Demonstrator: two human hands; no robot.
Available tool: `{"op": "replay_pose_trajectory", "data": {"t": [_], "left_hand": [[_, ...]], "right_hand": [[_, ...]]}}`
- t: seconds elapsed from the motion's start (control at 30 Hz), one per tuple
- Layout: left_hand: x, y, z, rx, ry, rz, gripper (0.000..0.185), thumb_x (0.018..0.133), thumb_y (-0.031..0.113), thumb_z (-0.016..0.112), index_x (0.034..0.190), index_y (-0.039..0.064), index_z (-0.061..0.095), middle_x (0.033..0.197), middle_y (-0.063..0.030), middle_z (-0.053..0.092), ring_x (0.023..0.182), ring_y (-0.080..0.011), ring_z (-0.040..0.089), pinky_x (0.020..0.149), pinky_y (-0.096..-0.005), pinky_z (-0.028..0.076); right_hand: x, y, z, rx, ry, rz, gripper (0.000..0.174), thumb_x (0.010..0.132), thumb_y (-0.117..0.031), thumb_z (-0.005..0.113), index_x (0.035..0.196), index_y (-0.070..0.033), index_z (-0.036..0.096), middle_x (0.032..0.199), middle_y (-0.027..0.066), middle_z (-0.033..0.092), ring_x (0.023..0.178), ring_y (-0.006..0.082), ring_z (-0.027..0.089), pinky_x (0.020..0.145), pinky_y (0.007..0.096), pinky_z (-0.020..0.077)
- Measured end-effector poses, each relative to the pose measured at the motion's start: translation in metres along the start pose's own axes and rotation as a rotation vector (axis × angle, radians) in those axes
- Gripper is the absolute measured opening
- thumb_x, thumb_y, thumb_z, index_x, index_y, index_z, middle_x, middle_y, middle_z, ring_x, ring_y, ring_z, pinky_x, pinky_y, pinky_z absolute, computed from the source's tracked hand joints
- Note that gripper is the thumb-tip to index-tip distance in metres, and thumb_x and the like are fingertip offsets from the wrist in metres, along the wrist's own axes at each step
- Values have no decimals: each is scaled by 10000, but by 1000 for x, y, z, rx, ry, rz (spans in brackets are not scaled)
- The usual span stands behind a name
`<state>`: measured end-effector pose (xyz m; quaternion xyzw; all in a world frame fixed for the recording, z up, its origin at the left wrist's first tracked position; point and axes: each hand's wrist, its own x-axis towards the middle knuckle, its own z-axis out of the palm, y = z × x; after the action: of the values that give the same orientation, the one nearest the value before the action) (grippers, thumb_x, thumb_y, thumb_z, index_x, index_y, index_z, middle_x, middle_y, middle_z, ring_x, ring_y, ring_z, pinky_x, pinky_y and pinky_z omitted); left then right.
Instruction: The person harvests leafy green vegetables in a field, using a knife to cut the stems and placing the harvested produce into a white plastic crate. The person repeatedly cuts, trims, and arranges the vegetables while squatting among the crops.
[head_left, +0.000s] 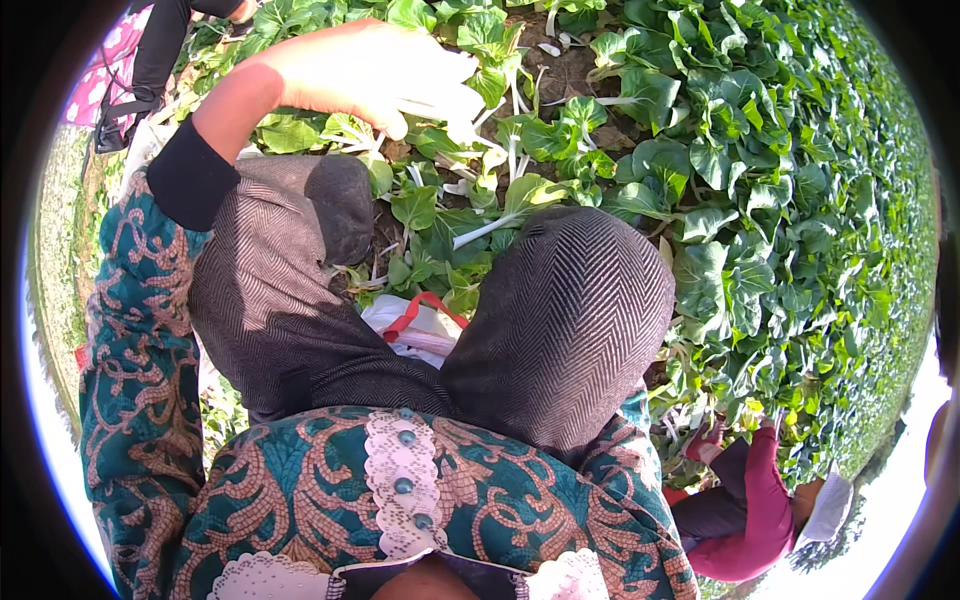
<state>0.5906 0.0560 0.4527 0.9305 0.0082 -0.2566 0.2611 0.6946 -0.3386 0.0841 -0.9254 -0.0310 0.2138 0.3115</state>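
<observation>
Over low leafy greens my left hand is stretched forward at the upper left, washed out by glare. Its fingers reach down toward pale stems, and whether they hold anything cannot be told. Beneath and beside them lie loose leaves with white stalks on the ground before my knees. My right hand is out of view; only the patterned sleeve shows at the lower right. Between my thighs sits a white plastic bag with a red strap.
Dense leafy greens fill the right side. A co-worker in a maroon top and pale hat crouches among the plants at the lower right. Another person's dark-clad leg shows at the upper left, beside pink patterned cloth. Bare soil shows between plants ahead.
</observation>
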Motion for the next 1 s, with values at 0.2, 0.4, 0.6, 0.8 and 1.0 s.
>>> {"op": "replay_pose_trajectory", "data": {"t": [0.2, 0.4, 0.6, 0.8, 1.0], "left_hand": [[-5, 5, -1, -200, 12, -10, 643, 656, 179, 716, 1275, 98, 562, 1332, -93, 538, 1164, -245, 542, 994, -337, 450], [-6, 8, -3, -218, 12, -101, 655, 651, 190, 726, 1279, 95, 565, 1299, -100, 559, 1081, -232, 596, 906, -323, 509], [-2, 9, -5, -330, -101, -179, 591, 687, 48, 718, 1259, 34, 568, 1262, -62, 599, 1087, -173, 600, 966, -308, 478], [-3, 8, -2, -72, -19, 40, 580, 690, 54, 711, 1256, 86, 588, 1293, -55, 576, 1094, -191, 595, 965, -314, 484], [-5, 7, -4, -298, -74, -74, 618, 719, 21, 703, 1309, 28, 518, 1249, -74, 606, 1065, -171, 613, 936, -320, 506]], "right_hand": [[-35, 8, -20, 151, 110, 37, 362, 863, -311, 615, 1070, -18, 574, 901, 197, 649, 758, 340, 620, 708, 420, 477], [-4, -5, -21, 333, 301, 112, 367, 862, -311, 617, 1082, -21, 576, 912, 197, 652, 768, 340, 626, 715, 418, 480], [56, -50, -19, 263, 180, 31, 506, 820, -297, 669, 1242, -70, 506, 1035, 200, 663, 937, 345, 651, 796, 412, 493], [67, -54, -11, -160, 32, 83, 471, 797, -243, 678, 1205, -72, 513, 977, 189, 671, 882, 339, 658, 760, 408, 499], [70, -28, -17, 142, 97, 53, 361, 797, -215, 678, 1096, -51, 561, 886, 165, 668, 801, 318, 657, 713, 381, 504]]}}
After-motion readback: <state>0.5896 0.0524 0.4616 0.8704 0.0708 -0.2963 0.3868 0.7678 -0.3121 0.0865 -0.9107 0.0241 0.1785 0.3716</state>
